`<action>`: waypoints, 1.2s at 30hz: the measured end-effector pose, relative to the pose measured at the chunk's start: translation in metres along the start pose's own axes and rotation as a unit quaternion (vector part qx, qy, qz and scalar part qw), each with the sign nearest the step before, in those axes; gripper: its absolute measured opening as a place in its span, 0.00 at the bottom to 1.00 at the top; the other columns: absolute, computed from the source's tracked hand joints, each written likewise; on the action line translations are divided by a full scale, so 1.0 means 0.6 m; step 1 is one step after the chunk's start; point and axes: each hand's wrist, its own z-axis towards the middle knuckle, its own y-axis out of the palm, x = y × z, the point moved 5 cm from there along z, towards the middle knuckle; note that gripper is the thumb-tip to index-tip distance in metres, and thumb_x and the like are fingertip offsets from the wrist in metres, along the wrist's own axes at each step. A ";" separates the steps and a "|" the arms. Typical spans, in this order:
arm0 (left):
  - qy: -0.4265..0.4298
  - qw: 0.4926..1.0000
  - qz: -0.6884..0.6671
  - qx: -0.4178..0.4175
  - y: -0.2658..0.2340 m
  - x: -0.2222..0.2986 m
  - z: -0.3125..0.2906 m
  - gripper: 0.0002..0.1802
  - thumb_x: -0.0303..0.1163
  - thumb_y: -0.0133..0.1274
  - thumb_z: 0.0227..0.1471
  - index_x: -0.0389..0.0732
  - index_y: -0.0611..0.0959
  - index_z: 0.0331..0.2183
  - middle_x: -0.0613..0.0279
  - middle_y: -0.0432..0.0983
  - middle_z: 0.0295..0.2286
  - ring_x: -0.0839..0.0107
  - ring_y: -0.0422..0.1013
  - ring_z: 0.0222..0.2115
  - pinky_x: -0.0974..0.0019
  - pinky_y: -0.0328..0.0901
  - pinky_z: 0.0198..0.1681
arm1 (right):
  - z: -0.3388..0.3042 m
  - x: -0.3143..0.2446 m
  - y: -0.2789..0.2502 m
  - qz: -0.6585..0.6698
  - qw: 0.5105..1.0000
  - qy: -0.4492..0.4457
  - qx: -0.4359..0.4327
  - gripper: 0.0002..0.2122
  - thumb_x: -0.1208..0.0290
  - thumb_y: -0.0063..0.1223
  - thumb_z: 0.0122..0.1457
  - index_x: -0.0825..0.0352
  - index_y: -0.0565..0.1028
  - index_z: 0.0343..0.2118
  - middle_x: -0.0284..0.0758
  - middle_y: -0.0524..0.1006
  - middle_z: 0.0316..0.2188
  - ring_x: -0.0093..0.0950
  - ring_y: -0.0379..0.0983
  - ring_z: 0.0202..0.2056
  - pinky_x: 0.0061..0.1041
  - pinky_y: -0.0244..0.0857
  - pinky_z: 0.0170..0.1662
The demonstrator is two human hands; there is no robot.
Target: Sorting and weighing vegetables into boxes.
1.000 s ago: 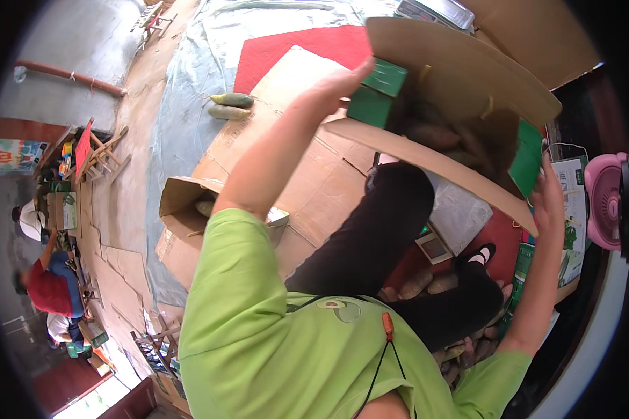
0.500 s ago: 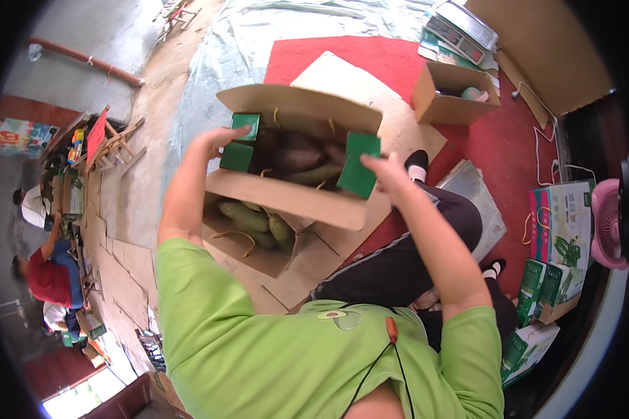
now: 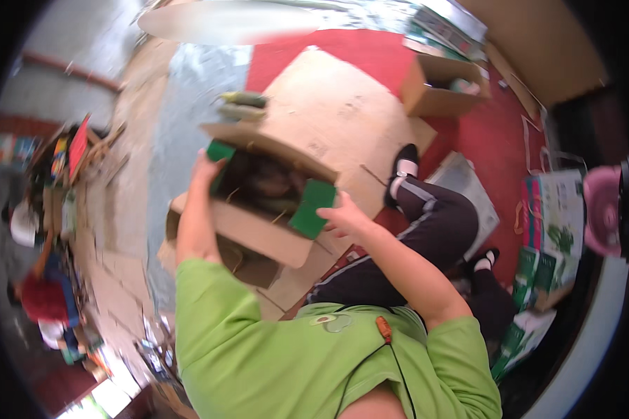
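An open cardboard box [image 3: 262, 234] with green end flaps sits before me, with dark, elongated vegetables [image 3: 276, 183] inside, dim and blurred. Yellowish cord loops hang at its long flaps. My left hand [image 3: 206, 170] is closed round the box's left end by a green flap [image 3: 220, 151]. At the other end, my right hand [image 3: 347, 215] has its fingers apart, their tips against the right green flap [image 3: 312, 209]. Partly hidden beneath and nearer me is a second open box [image 3: 258, 271]. Beyond the first box lie long green gourds [image 3: 244, 105].
Flat cardboard [image 3: 328, 91] covers part of the red floor sheet [image 3: 272, 59]. A small open box [image 3: 433, 105] stands far right. Printed cartons [image 3: 552, 237] and a pink fan [image 3: 603, 209] line the right side. A person in red [image 3: 45, 297] is at far left.
The box with green flaps now appears lower and further left, with both hands following. The gourds beyond it have come into view, and my right hand's fingers have spread.
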 end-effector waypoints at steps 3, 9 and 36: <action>0.042 0.998 -0.006 0.056 -0.017 -0.068 0.027 0.28 0.43 0.60 0.39 0.39 0.75 0.41 0.45 0.74 0.38 0.47 0.70 0.41 0.53 0.65 0.42 | -0.017 -0.023 -0.009 0.060 0.989 -0.132 -0.029 0.39 0.65 0.56 0.51 0.66 0.43 0.60 0.48 0.70 0.46 0.38 0.71 0.43 0.32 0.69 0.35; 0.105 0.966 -0.123 0.202 -0.113 -0.111 0.085 0.27 0.37 0.52 0.42 0.29 0.74 0.44 0.44 0.73 0.40 0.47 0.68 0.42 0.54 0.61 0.49 | -0.218 -0.120 -0.188 0.114 0.916 -0.384 0.005 0.22 0.69 0.49 0.56 0.72 0.62 0.53 0.35 0.75 0.37 0.21 0.70 0.35 0.21 0.64 0.38; 0.812 0.520 0.012 -0.265 0.243 0.993 -0.900 0.18 0.25 0.55 0.40 0.41 0.79 0.39 0.58 0.71 0.40 0.57 0.63 0.47 0.56 0.54 0.53 | -0.578 0.821 -0.544 0.526 0.561 -0.119 0.627 0.10 0.70 0.47 0.57 0.64 0.71 0.41 0.29 0.76 0.30 0.17 0.68 0.26 0.18 0.60 0.28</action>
